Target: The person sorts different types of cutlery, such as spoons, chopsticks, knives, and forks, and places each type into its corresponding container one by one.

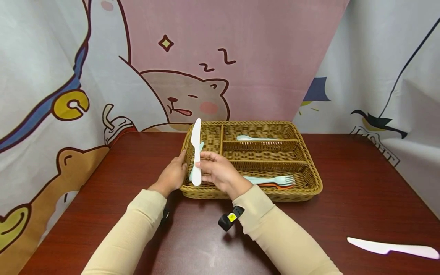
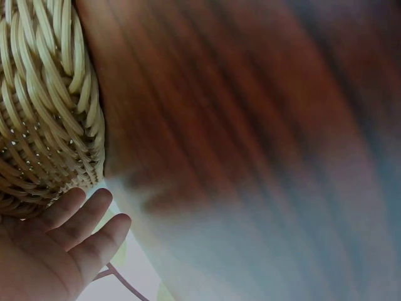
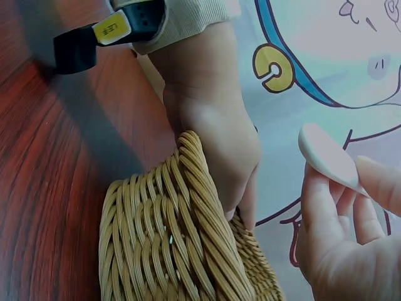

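Note:
My right hand [image 1: 220, 170] pinches the handle of a white plastic knife [image 1: 196, 141], blade pointing up and away, over the left compartment of a wicker cutlery basket [image 1: 311, 179]. In the right wrist view the rounded handle end of the knife [image 3: 329, 157] shows between thumb and fingers. At the basket's left rim rests my left hand [image 1: 172, 173], thumb toward the inside; its fingers [image 2: 103, 241] extend fairly straight along the outer wall in the left wrist view. Beneath the held knife, a mint-green utensil [image 1: 201, 145] lies in the left compartment, mostly hidden.
A mint-green fork [image 1: 284, 180] lies over an orange utensil [image 1: 283, 187] in the front right compartment. The back right one holds a mint-green spoon [image 1: 244, 138]. Another white knife [image 1: 392, 248] lies on the dark red table [image 1: 330, 221] at the right. A cartoon-printed curtain [image 1: 261, 57] hangs behind.

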A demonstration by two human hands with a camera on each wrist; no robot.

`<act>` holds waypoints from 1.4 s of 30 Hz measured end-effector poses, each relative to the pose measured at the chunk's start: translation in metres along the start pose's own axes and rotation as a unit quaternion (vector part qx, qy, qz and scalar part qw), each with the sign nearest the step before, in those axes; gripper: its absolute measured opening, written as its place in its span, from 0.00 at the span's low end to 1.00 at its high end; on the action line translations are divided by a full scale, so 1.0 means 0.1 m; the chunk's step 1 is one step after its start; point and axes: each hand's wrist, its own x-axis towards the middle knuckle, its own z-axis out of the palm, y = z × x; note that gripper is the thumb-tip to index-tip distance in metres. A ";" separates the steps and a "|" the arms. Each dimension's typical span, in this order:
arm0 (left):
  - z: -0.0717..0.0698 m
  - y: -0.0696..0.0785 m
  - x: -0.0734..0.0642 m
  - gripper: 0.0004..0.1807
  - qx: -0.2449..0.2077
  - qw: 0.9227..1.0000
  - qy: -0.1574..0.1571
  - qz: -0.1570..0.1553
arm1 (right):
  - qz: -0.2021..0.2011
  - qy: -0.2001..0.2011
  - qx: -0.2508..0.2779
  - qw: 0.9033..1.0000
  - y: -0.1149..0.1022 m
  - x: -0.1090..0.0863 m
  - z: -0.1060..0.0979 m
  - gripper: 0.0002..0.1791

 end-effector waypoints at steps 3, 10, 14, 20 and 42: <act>0.01 -0.01 0.00 0.32 0.001 1.000 0.002 0.003 | 0.007 0.011 0.015 1.000 0.01 0.06 0.03 0.22; 0.01 -0.01 0.00 0.31 0.004 1.000 -0.001 0.002 | 0.026 0.026 0.048 0.998 0.03 0.20 0.08 0.23; 0.01 -0.01 0.00 0.31 0.002 1.000 -0.003 0.000 | 0.037 0.041 0.067 0.996 0.05 0.28 0.10 0.23; 0.01 0.00 0.01 0.31 0.002 1.000 -0.006 0.001 | 0.049 0.063 0.077 0.994 0.12 0.38 0.10 0.23; 0.00 0.01 0.00 0.31 0.006 1.000 -0.008 -0.009 | 0.108 0.100 0.083 0.986 0.25 0.59 0.11 0.24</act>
